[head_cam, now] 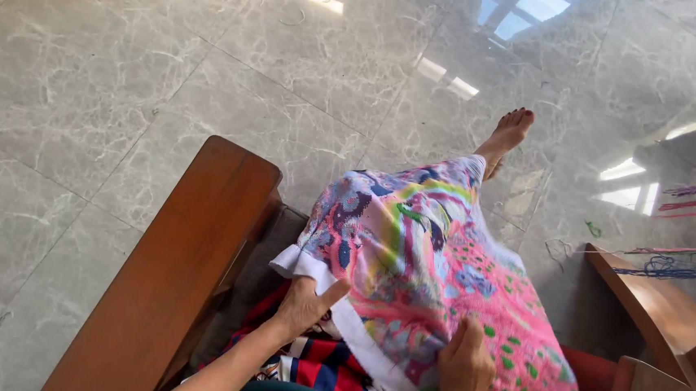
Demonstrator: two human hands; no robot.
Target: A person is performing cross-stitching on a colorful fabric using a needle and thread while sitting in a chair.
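Embroidered cloth [433,267] is lying lengthwise over the lap; left hand [303,307] is pinching its white border, right hand [466,371] is pressing flat on it.

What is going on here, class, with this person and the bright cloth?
A person sits on a wooden-armed seat with a colourful patterned cloth spread over the lap. The left hand grips the cloth's white border, thumb resting on top. The right hand presses down on the pink, green-spotted part. A bare foot stretches out over the grey marble floor. Strands of coloured thread hang at the right edge, above another wooden frame.
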